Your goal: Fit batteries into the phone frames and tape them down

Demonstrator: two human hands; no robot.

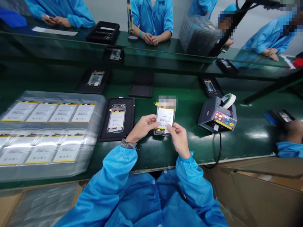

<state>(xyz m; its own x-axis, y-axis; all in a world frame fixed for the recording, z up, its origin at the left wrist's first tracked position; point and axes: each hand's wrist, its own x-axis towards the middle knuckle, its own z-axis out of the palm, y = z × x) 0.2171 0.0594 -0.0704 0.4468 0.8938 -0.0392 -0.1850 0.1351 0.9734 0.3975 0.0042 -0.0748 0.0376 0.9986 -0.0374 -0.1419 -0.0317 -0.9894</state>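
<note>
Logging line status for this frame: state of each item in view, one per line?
battery: lifted off the belt, held upright by both hands
left hand: gripping the battery's left edge
right hand: pinching its lower right corner
phone frame: lying flat in black carrier tray, battery fitted
battery blister tray: full, on belt at left
tape dispenser: panel lit, tape roll loaded

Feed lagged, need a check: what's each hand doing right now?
Left hand: closed on the phone frame, left edge.
Right hand: pinching the same frame's lower right corner.
</note>
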